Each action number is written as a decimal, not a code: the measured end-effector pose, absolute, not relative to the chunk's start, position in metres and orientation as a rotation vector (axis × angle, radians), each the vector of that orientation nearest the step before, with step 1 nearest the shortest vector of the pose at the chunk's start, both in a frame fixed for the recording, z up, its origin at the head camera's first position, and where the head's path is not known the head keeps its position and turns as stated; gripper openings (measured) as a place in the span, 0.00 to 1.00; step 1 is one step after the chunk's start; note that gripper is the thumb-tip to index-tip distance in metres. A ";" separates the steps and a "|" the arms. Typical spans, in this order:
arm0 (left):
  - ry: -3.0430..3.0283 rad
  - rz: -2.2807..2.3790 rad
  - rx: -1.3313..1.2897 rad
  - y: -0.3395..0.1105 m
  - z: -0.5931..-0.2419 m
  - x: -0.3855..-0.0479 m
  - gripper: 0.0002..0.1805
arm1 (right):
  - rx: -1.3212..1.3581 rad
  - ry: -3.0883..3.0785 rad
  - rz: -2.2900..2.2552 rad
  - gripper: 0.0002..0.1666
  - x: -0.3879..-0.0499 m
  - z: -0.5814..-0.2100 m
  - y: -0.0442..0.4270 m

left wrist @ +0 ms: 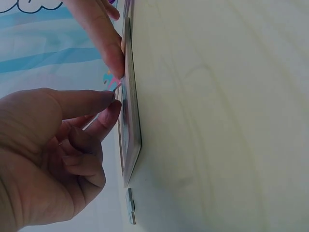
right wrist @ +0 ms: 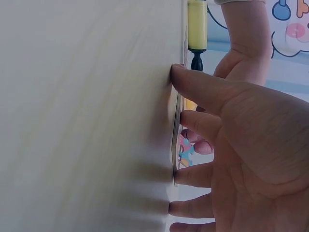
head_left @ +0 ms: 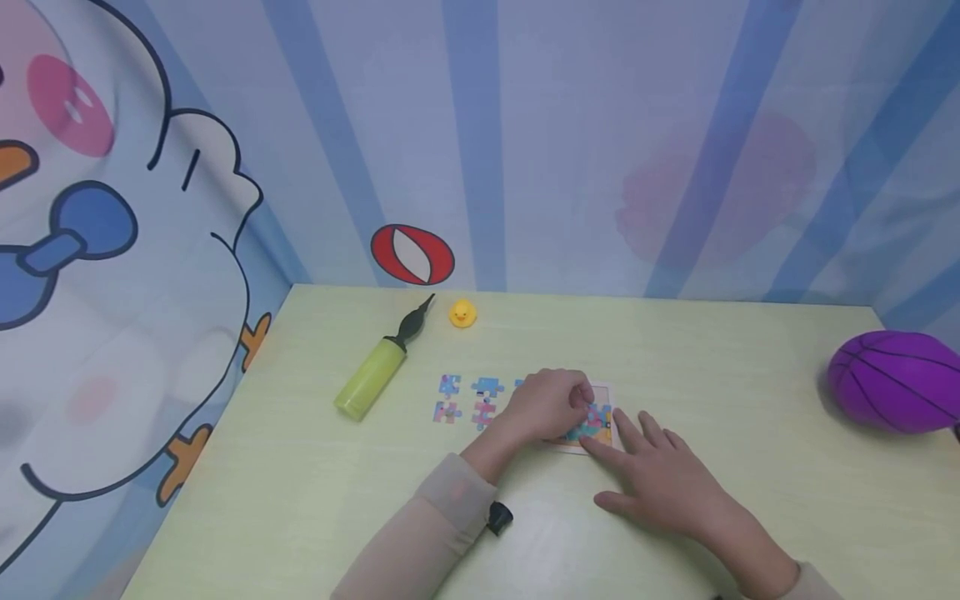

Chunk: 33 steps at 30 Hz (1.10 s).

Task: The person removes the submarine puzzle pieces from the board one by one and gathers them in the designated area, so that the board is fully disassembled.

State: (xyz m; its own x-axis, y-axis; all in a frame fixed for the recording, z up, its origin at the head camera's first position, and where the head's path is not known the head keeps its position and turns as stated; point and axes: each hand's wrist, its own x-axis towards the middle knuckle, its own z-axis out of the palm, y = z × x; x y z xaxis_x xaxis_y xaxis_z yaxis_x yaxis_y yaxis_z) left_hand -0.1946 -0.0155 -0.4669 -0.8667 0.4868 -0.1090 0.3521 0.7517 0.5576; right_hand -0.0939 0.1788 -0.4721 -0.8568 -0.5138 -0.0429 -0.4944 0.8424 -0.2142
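My left hand (head_left: 550, 405) reaches over a framed jigsaw puzzle board (head_left: 602, 392) and covers much of it. In the left wrist view its thumb and forefinger pinch a thin jigsaw piece (left wrist: 117, 87), seen edge-on just above the board. My right hand (head_left: 663, 482) lies spread at the board's right side, fingers straight. Its index fingertip touches the board near the lower edge, and the thumb rests on the table. Joined pieces (head_left: 597, 419) with pink, teal and yellow print fill part of the frame. Loose pieces (head_left: 487, 387) lie in two rows left of my left hand.
A yellow-green hand pump (head_left: 371, 377) with a black nozzle lies at the left. Behind the pieces sits a small yellow rubber duck (head_left: 462, 314). A purple basketball (head_left: 896, 382) stands at the right edge. Some black object (head_left: 499, 517) is partly hidden by my left sleeve.
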 end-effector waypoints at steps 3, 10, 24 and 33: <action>2.701 0.797 0.663 -0.016 -0.466 -0.195 0.07 | -0.805 2.921 -0.303 0.39 -0.094 -0.472 0.179; 2.676 0.866 0.668 -0.017 -0.467 -0.195 0.05 | -0.809 2.924 -0.304 0.39 -0.094 -0.472 0.179; 2.653 0.952 0.558 -0.040 -0.461 -0.190 0.05 | -0.797 2.916 -0.276 0.40 -0.095 -0.475 0.180; 2.664 1.007 0.484 -0.075 -0.460 -0.187 0.07 | -0.788 2.926 -0.260 0.41 -0.095 -0.477 0.180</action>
